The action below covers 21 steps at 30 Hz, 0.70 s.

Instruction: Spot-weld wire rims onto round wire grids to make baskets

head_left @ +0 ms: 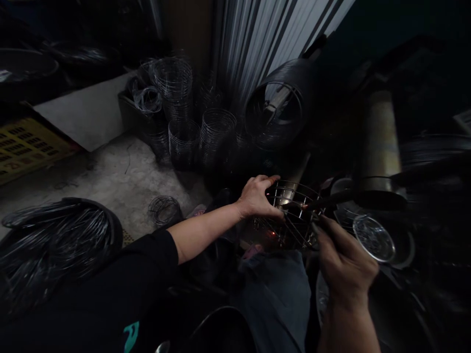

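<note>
A round wire frame [294, 208] of thin metal rods is held in front of my knees. My left hand [259, 197] grips its left side, with thumb and fingers spread around the rim. On the frame's right side my right hand [344, 257] is closed around something I cannot make out, close to the rods. Small orange glowing spots show in and below the frame. Behind it a pale metal bar [294, 181] slants upward, and a dark arm with a thick cylinder [382, 142] reaches in from the right.
Stacks of wire rings [217, 130] stand on the floor ahead, beside a large wire coil [281, 103]. At the left are a tub of wire pieces [69, 240] and a yellow crate [33, 144]. A round dish [373, 238] sits at the right.
</note>
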Each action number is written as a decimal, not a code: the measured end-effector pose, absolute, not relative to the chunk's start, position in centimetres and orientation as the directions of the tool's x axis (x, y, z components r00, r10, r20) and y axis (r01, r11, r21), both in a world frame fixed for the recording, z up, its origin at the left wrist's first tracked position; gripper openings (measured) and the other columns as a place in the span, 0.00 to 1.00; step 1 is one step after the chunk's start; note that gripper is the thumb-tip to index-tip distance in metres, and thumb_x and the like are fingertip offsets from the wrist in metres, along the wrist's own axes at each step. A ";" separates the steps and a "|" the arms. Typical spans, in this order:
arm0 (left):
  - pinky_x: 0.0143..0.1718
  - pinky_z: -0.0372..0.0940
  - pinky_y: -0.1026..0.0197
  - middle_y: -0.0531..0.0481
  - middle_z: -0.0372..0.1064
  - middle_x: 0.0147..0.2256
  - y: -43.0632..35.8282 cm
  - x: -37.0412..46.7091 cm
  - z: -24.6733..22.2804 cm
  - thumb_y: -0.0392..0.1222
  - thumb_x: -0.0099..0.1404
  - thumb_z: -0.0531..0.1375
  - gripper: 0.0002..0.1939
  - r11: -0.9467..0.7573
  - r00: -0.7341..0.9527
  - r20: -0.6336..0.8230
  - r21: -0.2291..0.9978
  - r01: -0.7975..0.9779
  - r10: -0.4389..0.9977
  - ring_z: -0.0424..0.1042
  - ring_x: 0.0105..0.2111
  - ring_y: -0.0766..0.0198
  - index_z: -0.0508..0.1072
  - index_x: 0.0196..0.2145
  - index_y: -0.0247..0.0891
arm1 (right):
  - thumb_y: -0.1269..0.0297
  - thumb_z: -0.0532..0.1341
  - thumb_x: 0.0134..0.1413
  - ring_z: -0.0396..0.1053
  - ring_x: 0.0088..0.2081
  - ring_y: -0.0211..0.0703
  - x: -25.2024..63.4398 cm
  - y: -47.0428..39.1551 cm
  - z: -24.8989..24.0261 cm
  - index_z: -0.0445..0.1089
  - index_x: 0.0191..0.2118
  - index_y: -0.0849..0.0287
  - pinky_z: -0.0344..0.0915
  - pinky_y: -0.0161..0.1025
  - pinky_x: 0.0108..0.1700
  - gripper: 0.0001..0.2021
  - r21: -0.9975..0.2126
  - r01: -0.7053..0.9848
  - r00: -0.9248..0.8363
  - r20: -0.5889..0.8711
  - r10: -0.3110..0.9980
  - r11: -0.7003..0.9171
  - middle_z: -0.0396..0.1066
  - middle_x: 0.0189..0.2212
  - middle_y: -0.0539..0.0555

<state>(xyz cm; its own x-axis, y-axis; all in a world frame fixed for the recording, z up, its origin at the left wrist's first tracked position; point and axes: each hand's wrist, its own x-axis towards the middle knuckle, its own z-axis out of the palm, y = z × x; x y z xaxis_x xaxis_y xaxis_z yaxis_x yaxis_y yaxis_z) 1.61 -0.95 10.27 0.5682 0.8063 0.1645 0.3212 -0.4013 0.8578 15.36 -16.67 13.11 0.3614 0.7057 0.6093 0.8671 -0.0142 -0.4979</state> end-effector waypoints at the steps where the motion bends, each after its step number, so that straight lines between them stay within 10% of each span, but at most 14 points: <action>1: 0.55 0.60 0.52 0.44 0.63 0.53 -0.7 1.8 10.3 0.53 0.29 0.73 0.55 -0.390 0.559 0.153 0.859 0.333 0.815 0.63 0.51 0.51 0.64 0.57 0.39 | 0.63 0.65 0.53 0.73 0.39 0.46 15.4 -17.0 12.9 0.75 0.45 0.58 0.68 0.40 0.44 0.13 -0.554 0.831 0.448 0.605 0.658 -0.056 0.75 0.39 0.55; 11: 0.57 0.58 0.49 0.41 0.61 0.54 0.7 1.6 10.7 0.60 0.27 0.72 0.59 -0.352 0.572 0.115 0.878 0.323 0.812 0.61 0.54 0.48 0.64 0.58 0.39 | 0.53 0.62 0.49 0.72 0.40 0.53 19.6 -15.0 11.8 0.76 0.42 0.63 0.65 0.46 0.47 0.20 -0.647 0.683 0.693 0.425 0.583 -0.339 0.75 0.36 0.60; 17: 0.45 0.67 0.56 0.46 0.75 0.33 4.9 2.8 9.6 0.45 0.49 0.68 0.19 0.188 0.662 -0.105 0.981 -0.056 0.743 0.73 0.34 0.63 0.78 0.37 0.32 | 0.60 0.63 0.45 0.72 0.38 0.49 25.0 -9.1 11.8 0.75 0.29 0.62 0.64 0.42 0.45 0.10 -0.608 0.728 0.538 0.220 0.814 -0.317 0.74 0.32 0.59; 21: 0.44 0.67 0.58 0.49 0.74 0.29 6.5 4.9 8.4 0.40 0.52 0.67 0.10 0.094 0.514 -0.075 0.996 -0.010 0.855 0.72 0.32 0.65 0.79 0.32 0.33 | 0.58 0.63 0.46 0.72 0.32 0.45 26.9 -6.6 10.5 0.76 0.32 0.64 0.65 0.40 0.36 0.13 -0.650 0.723 0.457 0.196 0.867 -0.234 0.74 0.28 0.58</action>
<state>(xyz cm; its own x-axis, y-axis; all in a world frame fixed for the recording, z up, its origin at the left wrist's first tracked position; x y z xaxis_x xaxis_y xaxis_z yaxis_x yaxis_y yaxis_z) 4.92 6.52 8.41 0.5138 0.8546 -0.0751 -0.0103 0.0937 0.9955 26.95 -6.60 10.50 0.4574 0.8673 0.1963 0.7232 -0.2343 -0.6497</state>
